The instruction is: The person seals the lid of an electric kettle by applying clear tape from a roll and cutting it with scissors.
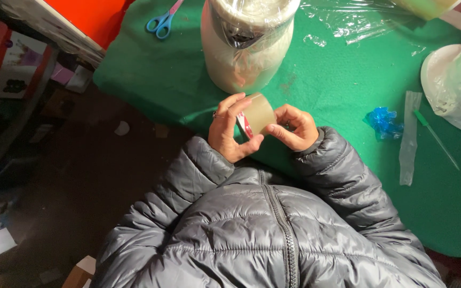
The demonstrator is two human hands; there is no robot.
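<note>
Both hands on tape roll: left hand grips it, right hand picks at edge. Seemingly hunting tape end; next needs nail under it.

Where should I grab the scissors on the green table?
By the blue and pink loop handles of the scissors, coming from the table's near-left edge. The handles point toward that edge and lie flat on the green table; the blades run off the top of the picture.

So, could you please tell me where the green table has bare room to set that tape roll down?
Bare green table lies between the scissors and the wrapped jar, and also right of the plastic strip. It is crowded around the blue wrapper and white bucket.
</note>
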